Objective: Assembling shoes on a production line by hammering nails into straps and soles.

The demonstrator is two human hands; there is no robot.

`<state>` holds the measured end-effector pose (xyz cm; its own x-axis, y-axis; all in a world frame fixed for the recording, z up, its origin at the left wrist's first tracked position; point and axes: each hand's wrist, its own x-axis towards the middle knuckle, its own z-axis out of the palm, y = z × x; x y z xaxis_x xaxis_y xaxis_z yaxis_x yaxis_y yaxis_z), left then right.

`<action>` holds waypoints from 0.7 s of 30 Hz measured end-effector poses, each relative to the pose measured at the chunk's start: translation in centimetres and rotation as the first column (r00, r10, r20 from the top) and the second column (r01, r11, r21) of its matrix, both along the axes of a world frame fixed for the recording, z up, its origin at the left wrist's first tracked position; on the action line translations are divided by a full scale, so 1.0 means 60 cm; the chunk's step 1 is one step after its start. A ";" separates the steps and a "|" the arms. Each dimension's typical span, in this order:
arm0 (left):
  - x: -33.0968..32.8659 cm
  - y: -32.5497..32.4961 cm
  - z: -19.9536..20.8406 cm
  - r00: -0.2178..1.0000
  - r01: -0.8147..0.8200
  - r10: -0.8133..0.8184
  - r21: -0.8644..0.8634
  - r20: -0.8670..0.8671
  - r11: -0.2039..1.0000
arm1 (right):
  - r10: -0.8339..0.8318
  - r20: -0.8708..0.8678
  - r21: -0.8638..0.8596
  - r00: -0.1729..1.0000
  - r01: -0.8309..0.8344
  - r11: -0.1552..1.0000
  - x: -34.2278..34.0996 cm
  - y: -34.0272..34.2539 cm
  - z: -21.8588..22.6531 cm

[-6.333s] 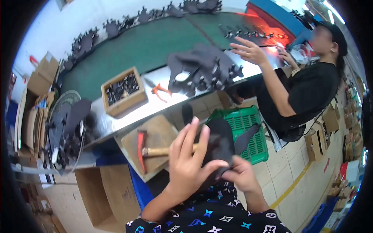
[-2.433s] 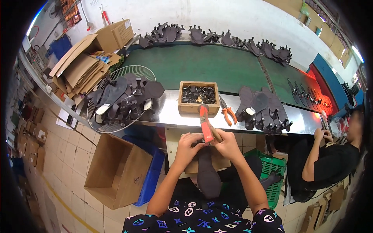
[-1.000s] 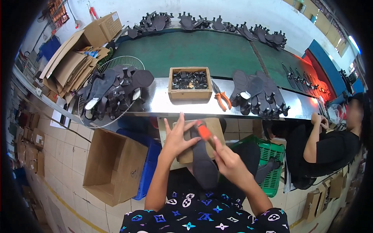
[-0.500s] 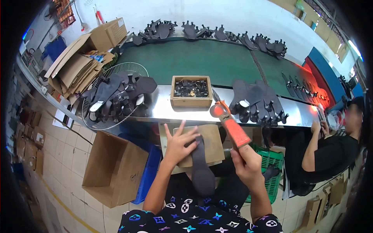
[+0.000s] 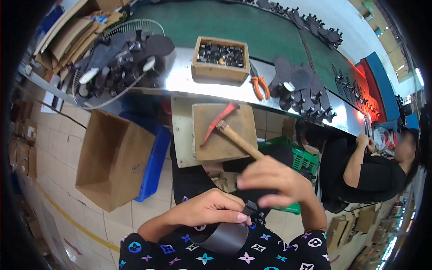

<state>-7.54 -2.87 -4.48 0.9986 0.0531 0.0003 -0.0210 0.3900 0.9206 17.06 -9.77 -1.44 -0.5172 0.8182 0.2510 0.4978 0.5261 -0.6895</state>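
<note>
My left hand, low in front of my lap, is closed on a dark shoe sole. The sole curves toward me, and a small black heel piece stands at its upper end beside my thumb. My right hand hovers just right of the heel piece, fingers stretched and thumb apart, slightly blurred, with nothing visible in it. Beyond it lies a hammer with a red head and wooden handle on a brown padded board. The handle's end passes behind my right hand.
On the metal-edged bench stand a wooden box of small black parts, orange-handled pliers, stacked soles and a wire basket of soles. A carton, a blue bin and a green crate flank me. A co-worker sits right.
The hammer has left my right hand and lies on the board. My left hand has brought the sole off the board toward my body. The view has tilted down.
</note>
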 end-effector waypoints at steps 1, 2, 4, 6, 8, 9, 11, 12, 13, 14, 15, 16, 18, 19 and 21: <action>0.001 -0.002 -0.001 1.000 0.002 -0.001 -0.033 0.008 0.999 | 0.176 -0.212 -0.123 0.961 -0.204 0.971 -0.002 -0.011 0.012; 0.003 0.001 -0.001 0.997 0.078 -0.078 -0.034 0.022 0.996 | 0.184 -0.223 -0.169 0.957 -0.224 0.960 -0.009 -0.019 0.020; 0.008 -0.004 -0.001 0.987 0.127 -0.124 -0.025 0.098 0.992 | 0.261 -0.222 -0.156 0.940 -0.298 0.942 -0.020 -0.019 0.027; 0.012 -0.003 -0.007 0.977 0.161 -0.158 -0.013 0.142 0.987 | 0.262 -0.253 -0.192 0.931 -0.313 0.930 -0.032 -0.023 0.038; 0.012 -0.010 -0.008 0.965 0.170 -0.168 0.008 0.201 0.985 | 0.282 -0.295 -0.176 0.913 -0.342 0.923 -0.039 -0.025 0.041; 0.012 -0.014 -0.010 0.965 0.163 -0.158 -0.006 0.211 0.987 | 0.284 -0.292 -0.193 0.913 -0.347 0.918 -0.039 -0.025 0.043; 0.013 -0.016 -0.014 0.950 0.215 -0.205 -0.018 0.235 0.976 | 0.361 -0.240 -0.155 0.901 -0.403 0.902 -0.039 -0.022 0.049; 0.014 -0.015 -0.015 0.951 0.208 -0.195 -0.030 0.241 0.978 | 0.372 -0.262 -0.115 0.891 -0.411 0.904 -0.042 -0.022 0.047; 0.016 -0.013 -0.015 0.932 0.290 -0.281 -0.008 0.230 0.957 | 0.376 -0.264 -0.126 0.888 -0.418 0.900 -0.044 -0.025 0.046; 0.016 -0.011 -0.015 0.906 0.371 -0.365 0.014 0.217 0.929 | 0.380 -0.268 -0.110 0.885 -0.420 0.901 -0.045 -0.029 0.044; 0.017 -0.009 -0.012 0.906 0.367 -0.359 0.006 0.223 0.930 | 0.381 -0.270 -0.093 0.884 -0.418 0.904 -0.045 -0.033 0.044; 0.016 -0.007 -0.008 0.897 0.391 -0.389 0.034 0.211 0.920 | 0.367 -0.284 -0.067 0.886 -0.401 0.914 -0.049 -0.036 0.041; 0.012 -0.009 -0.005 0.888 0.411 -0.413 0.055 0.201 0.910 | 0.362 -0.293 -0.065 0.885 -0.396 0.916 -0.054 -0.041 0.040; 0.008 -0.012 -0.005 0.891 0.390 -0.395 0.068 0.224 0.918 | 0.357 -0.301 -0.054 0.885 -0.389 0.920 -0.057 -0.043 0.039; 0.001 -0.019 -0.002 0.895 0.366 -0.372 0.075 0.245 0.928 | 0.351 -0.329 -0.056 0.877 -0.390 0.919 -0.061 -0.052 0.035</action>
